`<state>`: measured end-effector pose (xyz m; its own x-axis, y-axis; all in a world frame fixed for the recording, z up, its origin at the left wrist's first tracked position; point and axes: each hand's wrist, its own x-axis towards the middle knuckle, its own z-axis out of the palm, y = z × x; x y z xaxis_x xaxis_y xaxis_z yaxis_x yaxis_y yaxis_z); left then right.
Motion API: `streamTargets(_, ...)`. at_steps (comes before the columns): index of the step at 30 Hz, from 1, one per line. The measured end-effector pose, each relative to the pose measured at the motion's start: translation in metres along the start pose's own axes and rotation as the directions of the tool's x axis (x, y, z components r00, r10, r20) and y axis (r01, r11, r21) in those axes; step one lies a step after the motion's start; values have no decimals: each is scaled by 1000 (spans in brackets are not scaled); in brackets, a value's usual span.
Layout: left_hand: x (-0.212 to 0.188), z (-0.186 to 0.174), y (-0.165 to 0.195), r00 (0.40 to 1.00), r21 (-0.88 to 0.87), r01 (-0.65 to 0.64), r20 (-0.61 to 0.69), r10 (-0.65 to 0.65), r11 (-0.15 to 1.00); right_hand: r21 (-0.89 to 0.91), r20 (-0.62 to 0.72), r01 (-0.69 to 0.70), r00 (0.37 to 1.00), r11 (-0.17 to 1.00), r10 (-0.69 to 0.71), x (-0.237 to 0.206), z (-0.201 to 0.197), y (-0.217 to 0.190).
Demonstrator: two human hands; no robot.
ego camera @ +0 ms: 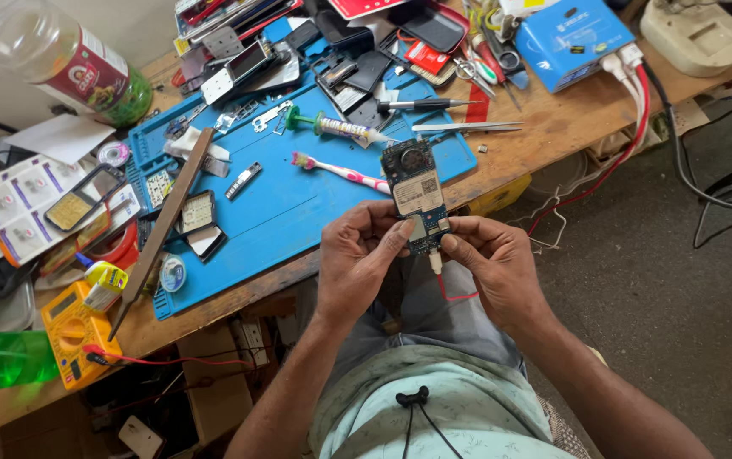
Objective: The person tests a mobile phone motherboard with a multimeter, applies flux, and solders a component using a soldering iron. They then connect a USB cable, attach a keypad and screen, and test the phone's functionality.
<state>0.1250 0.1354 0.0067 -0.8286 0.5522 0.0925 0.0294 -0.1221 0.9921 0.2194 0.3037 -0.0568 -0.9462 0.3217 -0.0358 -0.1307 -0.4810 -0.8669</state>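
Now both hands' fingers pinch the bare circuit board (417, 194): left hand (356, 255), right hand (489, 259) at its cable plug (436, 259); casing not on.

Both forearms rise from six o'clock toward twelve. The left hand (356, 255) and right hand (492, 259) meet, fingers curled, thumbs pinching inward.

Blue box w/ white print (572, 34) top right, clear jar w/ red-white label (85, 72) top left, white label on circuit board (418, 192) centre, yellow multimeter's grey screen (62, 304) bottom left, white-purple sticker sheet (22, 204) left.
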Motion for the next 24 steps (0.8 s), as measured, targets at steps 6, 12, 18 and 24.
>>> streamTargets(6,2,-4,-5,1000,14,-12,14,12,1000,-21,1,4,1000,1000,-4,1,-1,4)
streamTargets(12,3,-7,-8,1000,32,-13,22,12,999,-9,-1,-7,1000,1000,7,1,-2,7)
streamTargets(18,2,-8,-8,999,55,-29,27,28,998,-34,-2,-4,1000,999,3,2,-2,6)
streamTargets(24,3,-7,-7,1000,61,-18,21,17,998,-33,-1,-11,1000,999,11,2,-2,6)
